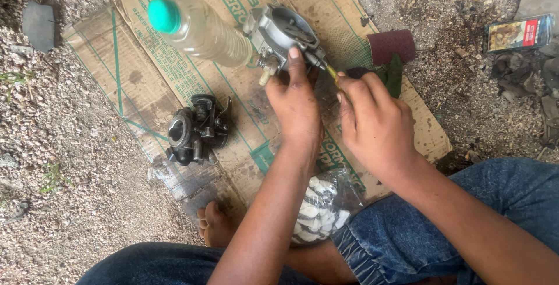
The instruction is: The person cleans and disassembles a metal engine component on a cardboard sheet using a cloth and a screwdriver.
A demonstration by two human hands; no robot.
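Note:
My left hand (296, 101) grips a silver metal carburettor body (280, 32), thumb laid over its side, holding it above the flattened cardboard (145, 69). My right hand (372, 119) pinches a thin yellowish tool (332, 73) whose tip meets the right side of the carburettor. A clear plastic bottle with a green cap (198, 29) stands just left of the part, touching or nearly touching it.
A black carburettor (195, 131) lies on the cardboard to the left. A dark red sandpaper roll (391, 45) and a green leaf lie behind my right hand. A clear bag of white pieces (320, 206) rests by my knee. Gravel surrounds the cardboard; a small printed packet (519, 33) lies at right.

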